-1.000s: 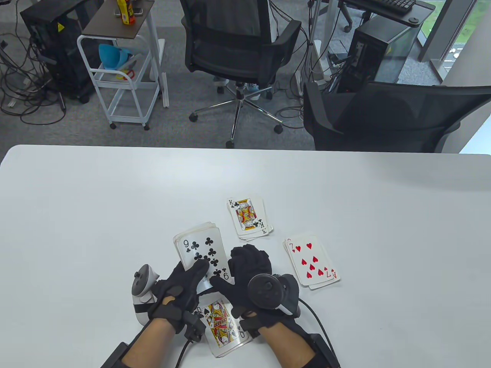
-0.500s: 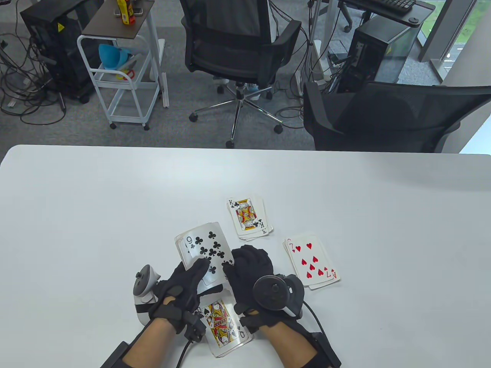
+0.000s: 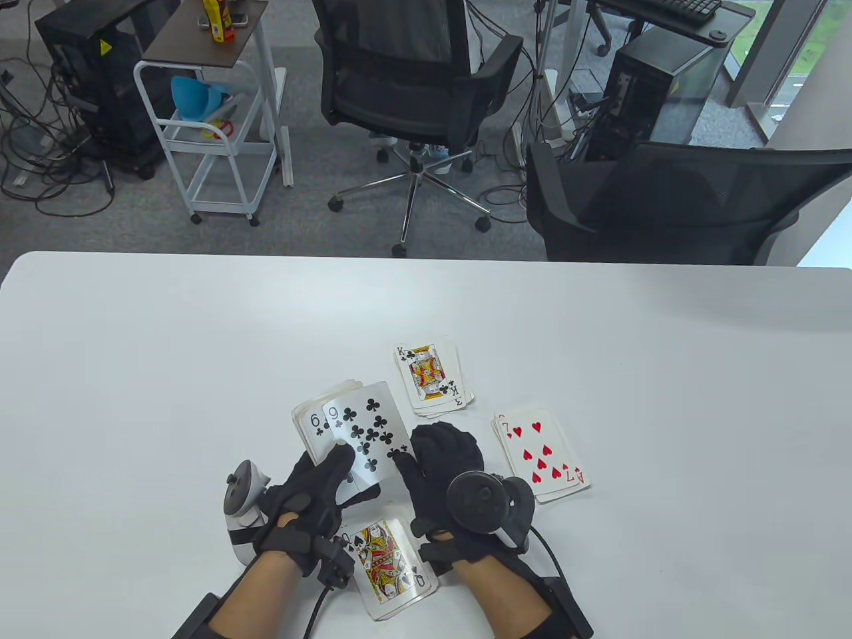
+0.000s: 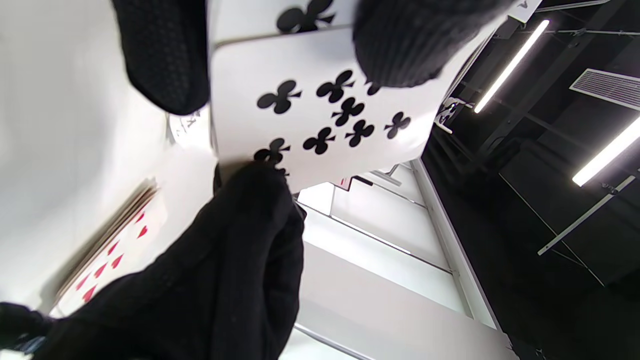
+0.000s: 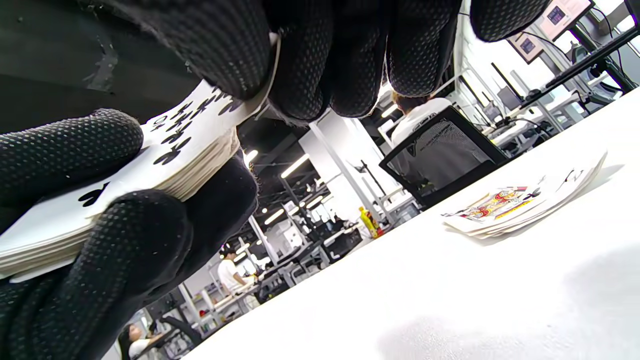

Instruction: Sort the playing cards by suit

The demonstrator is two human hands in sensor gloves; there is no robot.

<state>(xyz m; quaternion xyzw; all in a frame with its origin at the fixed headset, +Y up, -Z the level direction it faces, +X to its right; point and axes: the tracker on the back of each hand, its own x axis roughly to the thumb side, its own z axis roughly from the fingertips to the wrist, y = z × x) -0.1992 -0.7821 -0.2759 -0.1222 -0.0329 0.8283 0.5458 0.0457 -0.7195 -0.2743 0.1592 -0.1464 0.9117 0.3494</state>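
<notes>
1. My left hand point(image 3: 313, 492) grips the deck point(image 3: 313, 429) above the table point(image 3: 166, 346), thumb across the faces.
2. My right hand point(image 3: 442, 466) pinches the nine of clubs point(image 3: 369, 429) at its right edge — slid partly off the deck, a six showing beneath.
3. On the table lie three piles — king of clubs pile point(image 3: 432, 376) beyond, seven of hearts pile point(image 3: 542, 456) to the right, queen of spades pile point(image 3: 389, 559) between my wrists.

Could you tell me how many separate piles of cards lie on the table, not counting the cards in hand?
3: the king-of-clubs pile farthest from the person, the seven-of-hearts pile right of the right hand, and the queen-of-spades pile between the wrists.
</notes>
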